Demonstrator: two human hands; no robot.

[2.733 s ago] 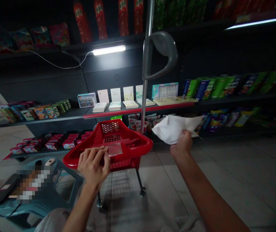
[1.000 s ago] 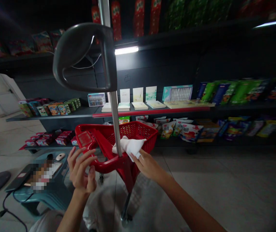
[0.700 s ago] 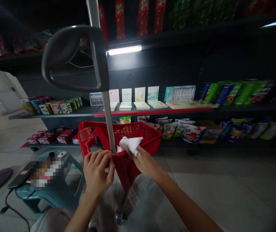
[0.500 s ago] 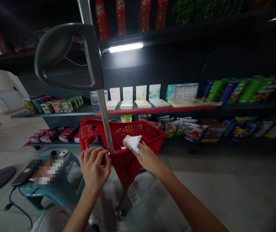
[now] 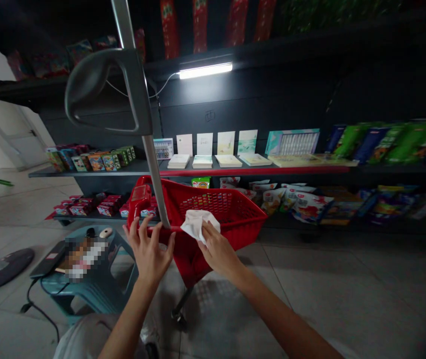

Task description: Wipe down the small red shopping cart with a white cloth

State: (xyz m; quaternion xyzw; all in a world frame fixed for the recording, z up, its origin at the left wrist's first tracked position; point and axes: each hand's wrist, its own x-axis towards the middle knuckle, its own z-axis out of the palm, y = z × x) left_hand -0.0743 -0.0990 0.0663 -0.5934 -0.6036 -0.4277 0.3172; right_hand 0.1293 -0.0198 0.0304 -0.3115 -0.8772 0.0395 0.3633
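Observation:
A red plastic shopping basket cart (image 5: 235, 219) stands in front of me, its perforated wall facing the shelves. My right hand (image 5: 218, 252) grips a crumpled white cloth (image 5: 200, 223) and presses it at the cart's near rim. Cloth hides that bit of the rim. To the left, my left hand (image 5: 151, 252) has its fingers spread at the near rim beside the red handle part (image 5: 140, 197); whether the fingertips touch is hard to see. A metal pole with a dark grey loop handle (image 5: 102, 130) rises between me and the shelf.
Shelves (image 5: 216, 172) hold cards, boxes and snack bags (image 5: 310, 204) behind the cart. A teal stool (image 5: 89, 294) on the left carries a dark device (image 5: 48, 259) and blurred items; a black cable (image 5: 35, 304) hangs from it. A round stand base (image 5: 5, 271) lies at far left.
My right hand has shifted left along the rim with the cloth, which now lies flatter. My left hand's fingers have spread from a more curled pose. The view has shifted slightly.

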